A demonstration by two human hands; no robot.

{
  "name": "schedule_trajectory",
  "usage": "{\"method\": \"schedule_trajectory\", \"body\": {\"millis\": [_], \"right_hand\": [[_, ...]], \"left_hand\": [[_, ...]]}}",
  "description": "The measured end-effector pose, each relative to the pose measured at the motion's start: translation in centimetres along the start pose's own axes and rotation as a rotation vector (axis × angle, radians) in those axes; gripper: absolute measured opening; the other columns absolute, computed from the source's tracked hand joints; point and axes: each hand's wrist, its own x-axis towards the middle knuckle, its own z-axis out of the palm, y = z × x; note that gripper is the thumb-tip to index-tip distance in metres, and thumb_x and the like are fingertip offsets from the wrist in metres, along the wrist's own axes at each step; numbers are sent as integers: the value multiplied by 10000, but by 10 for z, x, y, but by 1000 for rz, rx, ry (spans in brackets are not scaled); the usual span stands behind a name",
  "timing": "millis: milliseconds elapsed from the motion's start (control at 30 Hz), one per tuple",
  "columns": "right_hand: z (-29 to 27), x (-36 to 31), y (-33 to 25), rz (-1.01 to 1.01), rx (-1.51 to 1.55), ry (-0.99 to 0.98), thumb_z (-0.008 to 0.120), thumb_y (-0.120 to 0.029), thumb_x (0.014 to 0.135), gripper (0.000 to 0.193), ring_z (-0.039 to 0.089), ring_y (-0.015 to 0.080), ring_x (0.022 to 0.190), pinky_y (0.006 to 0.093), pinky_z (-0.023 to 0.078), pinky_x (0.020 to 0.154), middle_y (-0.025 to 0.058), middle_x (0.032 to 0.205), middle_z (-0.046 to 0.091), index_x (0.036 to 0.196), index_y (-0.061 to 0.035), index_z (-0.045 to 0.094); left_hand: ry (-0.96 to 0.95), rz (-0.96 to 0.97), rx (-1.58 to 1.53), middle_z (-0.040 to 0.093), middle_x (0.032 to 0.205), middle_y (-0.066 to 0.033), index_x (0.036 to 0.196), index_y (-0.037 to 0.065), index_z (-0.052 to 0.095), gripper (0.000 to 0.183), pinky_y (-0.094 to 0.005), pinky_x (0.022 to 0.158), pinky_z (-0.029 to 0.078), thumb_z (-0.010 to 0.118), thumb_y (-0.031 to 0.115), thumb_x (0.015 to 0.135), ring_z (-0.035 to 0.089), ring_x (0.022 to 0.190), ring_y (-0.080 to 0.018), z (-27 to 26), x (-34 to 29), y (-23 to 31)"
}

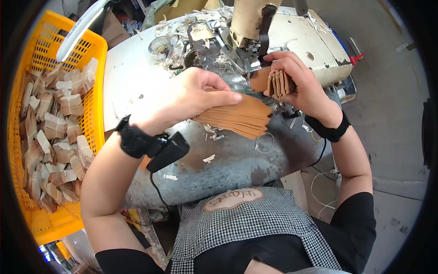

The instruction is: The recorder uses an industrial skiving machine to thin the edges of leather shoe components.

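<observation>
My left hand (pixel 194 93) is closed on a fanned stack of flat brown pieces (pixel 242 118) that look like leather, its thumb pressing across the top. Close by on the right, my right hand (pixel 303 84) grips a second, thicker stack of brown pieces (pixel 280 84), edges toward me. A single brown piece (pixel 260 80) juts from beside that stack to the metal working parts of a cream machine (pixel 253 23). Whether my right fingers also hold this single piece is hard to see.
A yellow basket (pixel 98 50) on the left holds many banded bundles (pixel 55 125). Pale scraps (pixel 171 59) litter the white and grey worktop (pixel 205 173). A white lamp arm (pixel 82 29) overhangs the basket. Black wrist straps and a boxy device (pixel 169 150) with a cable sit on my arms.
</observation>
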Motion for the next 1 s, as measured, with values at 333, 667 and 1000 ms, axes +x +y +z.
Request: {"method": "schedule_trajectory", "body": {"millis": [333,667,1000], "right_hand": [[-4,-3,-3,99,72,17,824,1,670,513,602,259,934,317,503,801,80,989,589,1072,-65,513],[-4,-7,-8,155,129,173,843,-31,657,534,559,269,887,344,486,775,98,964,556,1082,-62,520],[-8,-7,1,117,9,-48,784,48,647,501,569,288,927,356,486,793,97,987,557,1058,-70,523]], "left_hand": [[74,-70,24,678,776,16,906,29,684,280,-182,581,466,697,309,905,589,648,-23,-5,6,-8],[-70,14,-273,680,763,6,878,26,684,285,-193,535,449,720,308,886,576,596,-27,-15,-3,-14],[-61,75,-268,665,733,20,828,44,664,256,-184,544,468,729,285,882,593,604,-31,-10,6,-21]]}}
